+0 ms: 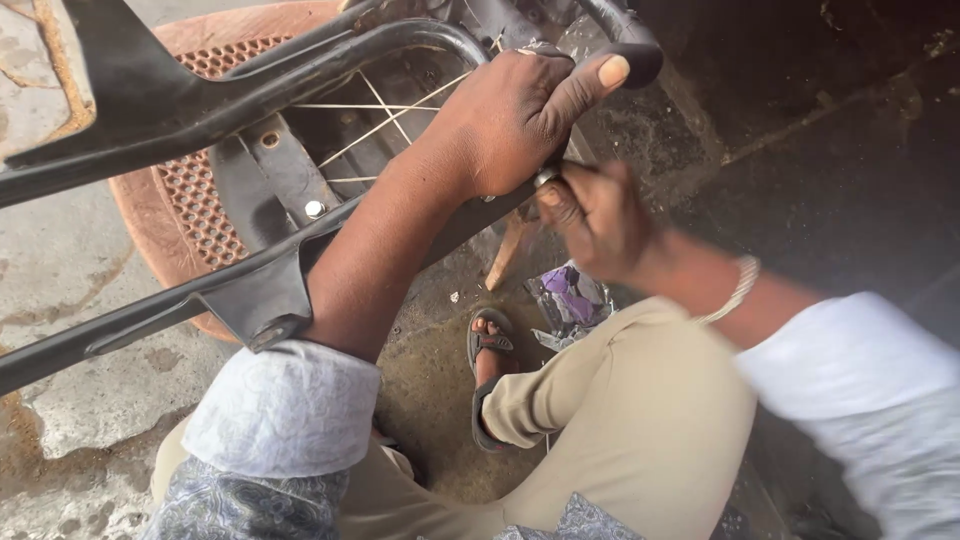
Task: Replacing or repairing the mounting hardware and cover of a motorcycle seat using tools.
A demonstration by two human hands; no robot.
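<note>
Hands [520, 120] at carrier rack [300, 60] edge

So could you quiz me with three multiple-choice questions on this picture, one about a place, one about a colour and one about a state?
1. Where does the left hand rest?
A. on the black metal bicycle frame tube
B. on the knee
C. on the floor

2. What colour are the trousers?
A. blue
B. khaki
C. red

3. How is the right hand?
A. flat open
B. hanging loose
C. pinched, blurred

Answers: 1 A, its fingers wrap the tube by the thin silver wheel spokes. 2 B, the bent leg is tan. 3 C, its fingertips close on something small beneath the left hand.
</note>
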